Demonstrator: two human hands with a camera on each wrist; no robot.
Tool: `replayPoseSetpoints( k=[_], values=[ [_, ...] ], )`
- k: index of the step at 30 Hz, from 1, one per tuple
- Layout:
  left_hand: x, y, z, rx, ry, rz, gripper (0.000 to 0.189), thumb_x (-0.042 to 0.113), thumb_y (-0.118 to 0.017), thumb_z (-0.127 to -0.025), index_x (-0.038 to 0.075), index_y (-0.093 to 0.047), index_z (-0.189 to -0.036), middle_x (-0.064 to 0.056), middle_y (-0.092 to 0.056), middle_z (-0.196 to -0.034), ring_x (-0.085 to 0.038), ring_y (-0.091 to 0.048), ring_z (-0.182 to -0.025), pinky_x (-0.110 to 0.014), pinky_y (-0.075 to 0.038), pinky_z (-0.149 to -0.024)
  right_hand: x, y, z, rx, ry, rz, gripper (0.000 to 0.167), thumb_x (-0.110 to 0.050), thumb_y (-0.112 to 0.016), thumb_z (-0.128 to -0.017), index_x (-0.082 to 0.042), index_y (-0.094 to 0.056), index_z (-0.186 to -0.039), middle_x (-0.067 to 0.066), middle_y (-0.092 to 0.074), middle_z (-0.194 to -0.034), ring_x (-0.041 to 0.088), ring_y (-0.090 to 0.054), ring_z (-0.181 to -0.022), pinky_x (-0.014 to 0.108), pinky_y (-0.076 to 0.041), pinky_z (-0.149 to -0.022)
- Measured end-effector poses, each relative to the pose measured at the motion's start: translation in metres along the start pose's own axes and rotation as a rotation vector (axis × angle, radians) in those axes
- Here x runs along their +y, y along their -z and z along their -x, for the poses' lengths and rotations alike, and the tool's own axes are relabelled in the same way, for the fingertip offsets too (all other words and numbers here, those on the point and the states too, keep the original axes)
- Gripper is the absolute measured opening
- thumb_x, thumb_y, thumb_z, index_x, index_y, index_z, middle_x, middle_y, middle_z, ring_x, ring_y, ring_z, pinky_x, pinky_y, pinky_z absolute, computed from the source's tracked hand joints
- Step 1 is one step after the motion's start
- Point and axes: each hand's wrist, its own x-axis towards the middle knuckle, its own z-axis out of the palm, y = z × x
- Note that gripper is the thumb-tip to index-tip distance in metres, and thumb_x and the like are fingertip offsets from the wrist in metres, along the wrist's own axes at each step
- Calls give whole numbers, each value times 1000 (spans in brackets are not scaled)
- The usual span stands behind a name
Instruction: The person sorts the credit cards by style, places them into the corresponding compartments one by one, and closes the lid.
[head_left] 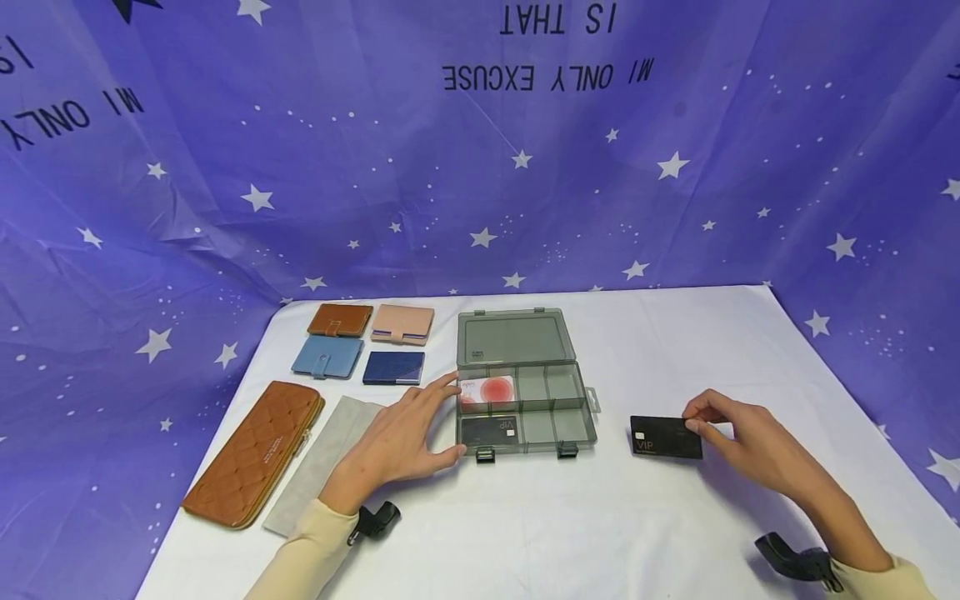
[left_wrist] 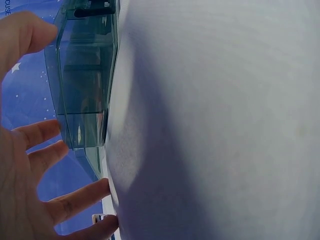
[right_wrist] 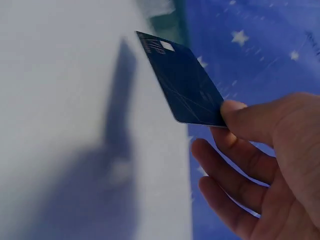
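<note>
A black VIP card (head_left: 663, 437) is pinched at one corner between the thumb and forefinger of my right hand (head_left: 757, 442), held above the table to the right of the box. The same card (right_wrist: 182, 82) shows tilted in the right wrist view, its shadow below. A grey see-through compartment box (head_left: 558, 421) lies with its lid (head_left: 513, 337) folded back. A red and white card (head_left: 487, 390) sits in its upper left part, another black VIP card (head_left: 489, 431) in the lower left. My left hand (head_left: 397, 437) spreads its fingers at the box's left side, thumb near the front corner.
Left of the box lie a small brown wallet (head_left: 341, 320), a pink one (head_left: 402, 323), a light blue one (head_left: 327, 357) and a dark blue card holder (head_left: 393, 367). Nearer are a long brown quilted wallet (head_left: 255, 454) and a flat grey piece (head_left: 322, 467), partly behind my left hand.
</note>
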Motion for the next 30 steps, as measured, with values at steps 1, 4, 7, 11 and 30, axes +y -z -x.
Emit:
replayPoseSetpoints(
  k=[1, 4, 7, 11, 30],
  values=[
    [0, 0, 0, 0, 1, 0, 89, 65, -72, -90, 19, -49, -162, 7, -33, -175, -29, -60, -130, -45, -58, -73, -5, 1, -5, 16, -6, -10, 29, -4, -83, -92, -27, -71, -105, -15, -76, -99, 1, -72, -96, 20, -49, -74],
    [0, 0, 0, -5, 4, 3, 89, 65, -72, -90, 19, -49, -162, 8, -32, -175, -28, -60, -130, -44, -57, -73, -21, 3, -20, 68, -15, -53, 26, -4, -82, -94, -25, -72, -106, -12, -77, -97, 2, -72, -95, 17, -47, -73],
    [1, 0, -1, -15, 10, 8, 88, 65, -72, -90, 20, -48, -162, 9, -32, -176, -28, -59, -131, -44, -57, -73, -36, -2, -37, 89, -9, -95, 23, -4, -81, -95, -23, -72, -107, -11, -77, -96, 2, -73, -95, 14, -47, -78],
    [1, -1, -2, -22, 13, 15, 88, 65, -72, -90, 20, -48, -162, 8, -32, -175, -28, -58, -131, -44, -57, -74, -60, -16, -58, 51, 0, -134, 19, -8, -80, -97, -22, -72, -106, -13, -77, -98, 11, -76, -95, 24, -50, -73],
    [0, -1, -3, -4, 21, 18, 87, 63, -74, -88, 19, -52, -159, 8, -35, -174, -27, -60, -129, -44, -57, -77, -132, -118, -104, -107, 97, -186, 12, -17, -78, -100, -22, -72, -108, -15, -74, -91, 0, -69, -81, 29, -54, -70]
  ],
)
